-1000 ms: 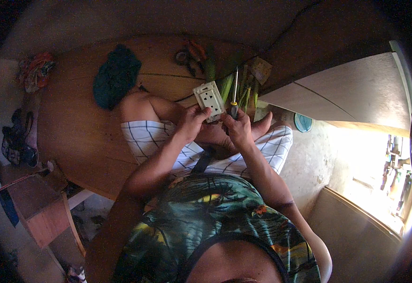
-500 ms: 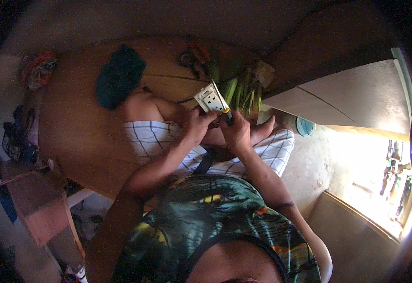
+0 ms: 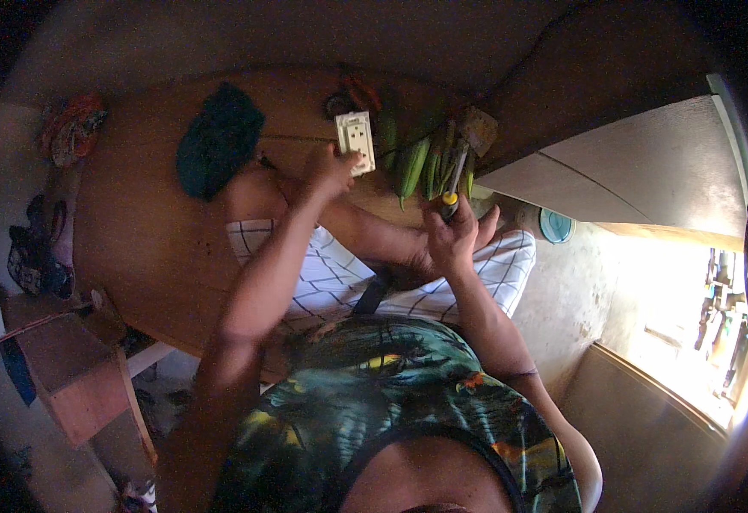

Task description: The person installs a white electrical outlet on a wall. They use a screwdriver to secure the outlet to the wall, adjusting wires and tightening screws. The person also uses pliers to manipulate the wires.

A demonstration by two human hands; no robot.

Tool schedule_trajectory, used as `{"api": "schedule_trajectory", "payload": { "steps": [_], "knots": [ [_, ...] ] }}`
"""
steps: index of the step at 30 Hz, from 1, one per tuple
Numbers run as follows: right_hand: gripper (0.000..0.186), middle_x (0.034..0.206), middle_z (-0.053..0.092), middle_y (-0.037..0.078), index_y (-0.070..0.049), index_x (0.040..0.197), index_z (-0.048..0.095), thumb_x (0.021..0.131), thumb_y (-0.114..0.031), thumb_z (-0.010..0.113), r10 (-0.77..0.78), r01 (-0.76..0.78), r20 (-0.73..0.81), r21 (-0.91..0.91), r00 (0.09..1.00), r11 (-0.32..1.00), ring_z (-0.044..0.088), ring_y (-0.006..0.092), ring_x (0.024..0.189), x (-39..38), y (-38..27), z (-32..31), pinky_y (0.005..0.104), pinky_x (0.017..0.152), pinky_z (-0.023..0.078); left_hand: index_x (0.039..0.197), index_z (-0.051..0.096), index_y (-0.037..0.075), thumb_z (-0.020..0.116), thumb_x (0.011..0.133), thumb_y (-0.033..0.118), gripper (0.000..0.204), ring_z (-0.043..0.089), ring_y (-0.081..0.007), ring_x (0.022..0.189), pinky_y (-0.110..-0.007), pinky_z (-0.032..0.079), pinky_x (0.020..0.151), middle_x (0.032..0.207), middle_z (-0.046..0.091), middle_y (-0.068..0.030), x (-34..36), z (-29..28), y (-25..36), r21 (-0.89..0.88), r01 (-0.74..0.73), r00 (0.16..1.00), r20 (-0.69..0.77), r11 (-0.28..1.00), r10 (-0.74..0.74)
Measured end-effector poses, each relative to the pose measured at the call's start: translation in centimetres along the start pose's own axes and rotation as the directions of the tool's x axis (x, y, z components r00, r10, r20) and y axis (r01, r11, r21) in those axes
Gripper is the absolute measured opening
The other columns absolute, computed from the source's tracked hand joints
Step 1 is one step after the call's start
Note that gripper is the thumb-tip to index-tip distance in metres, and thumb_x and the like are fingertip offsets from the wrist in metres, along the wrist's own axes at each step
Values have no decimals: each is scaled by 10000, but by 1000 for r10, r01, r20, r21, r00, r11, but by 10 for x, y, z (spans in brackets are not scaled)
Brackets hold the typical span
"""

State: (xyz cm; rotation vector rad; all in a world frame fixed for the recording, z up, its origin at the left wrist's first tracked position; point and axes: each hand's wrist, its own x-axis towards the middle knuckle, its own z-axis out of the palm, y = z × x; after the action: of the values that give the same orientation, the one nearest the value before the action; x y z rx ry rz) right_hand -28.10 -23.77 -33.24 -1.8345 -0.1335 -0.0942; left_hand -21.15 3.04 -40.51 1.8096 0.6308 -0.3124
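Observation:
My left hand (image 3: 327, 175) grips a white electrical socket (image 3: 355, 128) by its lower end, held raised above my crossed legs with the face of the outlets up. My right hand (image 3: 452, 239) is closed on a screwdriver (image 3: 449, 203) with a yellow-and-black handle, its metal shaft pointing up, apart from the socket. Behind both hands lie long green vegetables or leaves (image 3: 412, 171) on a wooden board (image 3: 143, 231). A small brownish block (image 3: 479, 126) sits near the screwdriver's tip, too dim to identify.
Left of my legs lies a teal cloth (image 3: 218, 141); dark-and-orange items (image 3: 340, 103) lie at the back. Bags or shoes (image 3: 36, 252) and a wooden box-like unit (image 3: 79, 385) are at left. A cabinet panel (image 3: 630, 162), teal round item (image 3: 556, 224) and bright opening (image 3: 665, 299) are at right.
The socket in my left hand has moved up and leftward. My right hand with the screwdriver has moved right, separating from the socket.

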Motion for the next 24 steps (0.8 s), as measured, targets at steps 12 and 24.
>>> {"api": "schedule_trajectory", "payload": {
  "steps": [12, 24],
  "knots": [
    [217, 925, 684, 23, 28, 1166, 652, 967, -59, 642, 297, -302, 61, 116, 953, 946, 615, 121, 774, 19, 72, -22, 254, 693, 488, 1219, 692, 26, 574, 993, 499, 537, 694, -392, 1027, -485, 546, 901, 1134, 710, -262, 227, -119, -88, 802, 80, 993, -116, 591, 23],
    [187, 877, 663, -5, -23, 1101, 665, 933, -102, 684, 222, -231, 113, 77, 969, 970, 577, 94, 759, 23, 81, -11, 244, 692, 449, 1473, 447, -33, 679, 969, 414, 712, 531, -434, 1321, -502, 406, 1120, 1454, 526, -283, -30, -253, -115, 498, -124, 458, -739, 858, 495]
  ]
}}
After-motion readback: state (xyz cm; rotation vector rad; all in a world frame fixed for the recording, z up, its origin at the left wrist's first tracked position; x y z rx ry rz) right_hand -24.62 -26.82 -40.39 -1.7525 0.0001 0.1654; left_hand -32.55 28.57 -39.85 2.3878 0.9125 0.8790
